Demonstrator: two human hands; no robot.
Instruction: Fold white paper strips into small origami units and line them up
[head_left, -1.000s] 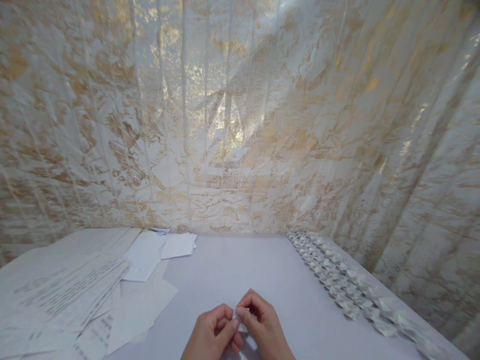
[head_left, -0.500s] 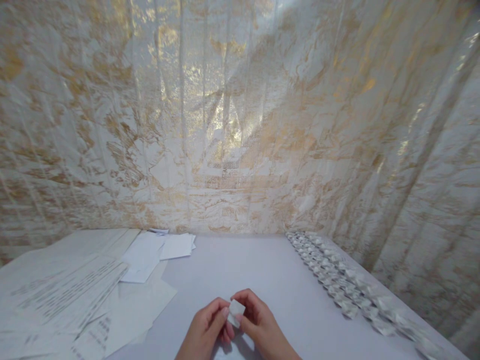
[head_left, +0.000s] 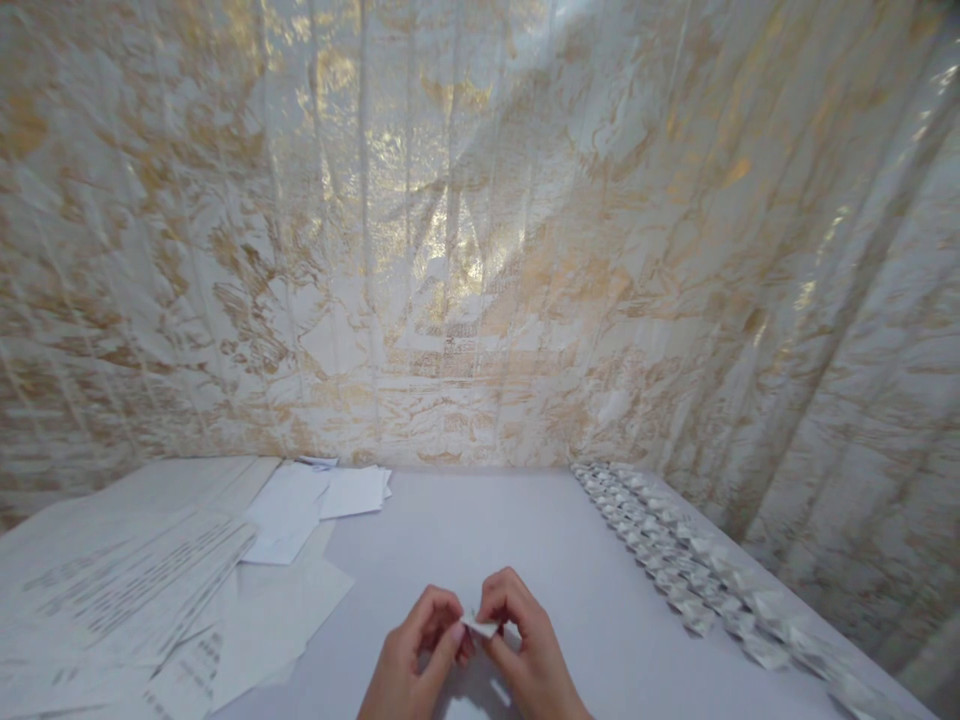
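Between my two hands, above the near part of the table, is a small folded piece of white paper [head_left: 480, 627]. My left hand [head_left: 422, 645] pinches its left side between thumb and fingers. On the other side my right hand [head_left: 523, 640] grips it the same way, fingers curled over the top. The paper is seen nearly edge-on, with a pointed end toward the right. Part of it is hidden behind my fingertips.
Printed paper sheets [head_left: 127, 590] overlap across the table's left side. Blank white paper pieces [head_left: 281, 515] and a small paper stack [head_left: 354, 493] lie behind them. Several rows of folded paper pieces [head_left: 679, 575] line the right edge. A gold-patterned curtain [head_left: 465, 250] hangs behind the table [head_left: 480, 530].
The folded paper has tilted from showing its flat square face to nearly edge-on. My right hand has risen slightly and its fingers have curled over more. My left hand has shifted a little.
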